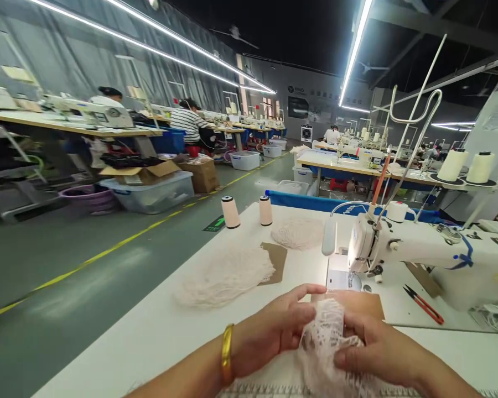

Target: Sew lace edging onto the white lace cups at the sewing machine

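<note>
A bunched strip of pale lace [326,337] is between my two hands at the front of the white sewing table. My right hand [369,345] is closed on its right side, thumb lying over the lace. From the left, my left hand [274,326] pinches the lace edge with its thumb, the index finger stretched out towards the machine. Beyond the fingers lies a brown paper piece [357,303], just in front of the lit needle area of a white sewing machine [365,243]. The lower end of the lace is blurred.
On the table are two lace piles [228,273] [299,233], a brown card [279,262], two thread cones [231,213] [265,211] and red-handled thread snips [425,305]. A ruler strip [265,388] runs along the front edge. Co-workers sit at machines farther back.
</note>
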Tool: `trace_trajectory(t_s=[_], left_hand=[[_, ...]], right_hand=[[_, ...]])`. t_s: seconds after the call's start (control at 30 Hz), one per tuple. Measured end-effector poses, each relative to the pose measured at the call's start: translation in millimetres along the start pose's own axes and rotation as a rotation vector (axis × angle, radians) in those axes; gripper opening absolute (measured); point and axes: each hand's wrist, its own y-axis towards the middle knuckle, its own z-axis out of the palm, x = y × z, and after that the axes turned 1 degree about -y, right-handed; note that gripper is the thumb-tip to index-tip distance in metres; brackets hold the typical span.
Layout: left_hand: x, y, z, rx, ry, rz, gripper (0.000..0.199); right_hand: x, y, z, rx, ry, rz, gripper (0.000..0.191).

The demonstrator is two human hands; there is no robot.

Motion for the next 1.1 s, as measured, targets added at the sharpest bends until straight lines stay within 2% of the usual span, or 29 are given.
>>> trace_trajectory(t_s=[0.07,0.1,0.2,0.27,0.3,0.37,0.43,0.47,0.6,0.67,0.77,0.97,1.1], left_hand=[[-3,11,-4.2,0.050,0.085,-0.048,0.081],[-6,17,-5.2,0.087,0.172,-0.058,0.071],[-17,38,-4.1,0.307,0.511,-0.038,0.039],[-23,53,-1.3,0.406,0.684,0.024,0.038],[-25,60,0.3,0.377,0.754,0.058,0.041],[-26,75,3.1,0.212,0.857,0.111,0.043],[-22,86,4.4,0.070,0.887,0.137,0.043],[-19,90,4.4,0.045,0.878,0.153,0.040],[-6,92,3.4,0.048,0.820,0.212,0.030],[0,87,4.0,0.021,0.798,0.264,0.033],[8,82,6.3,-0.041,0.819,0.334,0.039],[14,79,9.0,-0.074,0.931,0.470,0.033],[15,79,9.4,-0.113,0.877,0.516,0.023]], right_hand=[[-2,-2,-15,-0.037,-0.153,0.045,0.025],[-5,-1,-22,-0.075,-0.180,0.058,0.024],[-19,6,-41,-0.145,-0.091,0.092,0.030],[-28,11,-49,-0.169,-0.036,0.094,0.031],[-33,13,-52,-0.180,-0.035,0.086,0.032],[-40,15,-56,-0.215,-0.052,0.062,0.034],[-46,16,-57,-0.261,-0.065,0.050,0.035],[-47,16,-57,-0.284,-0.073,0.048,0.035],[-47,12,-52,-0.383,-0.249,0.005,0.029],[-45,10,-48,-0.445,-0.372,-0.049,0.025],[-45,9,-41,-0.503,-0.444,-0.117,0.023],[-49,11,-37,-0.533,-0.467,-0.200,0.018],[-50,11,-35,-0.534,-0.527,-0.246,0.017]])
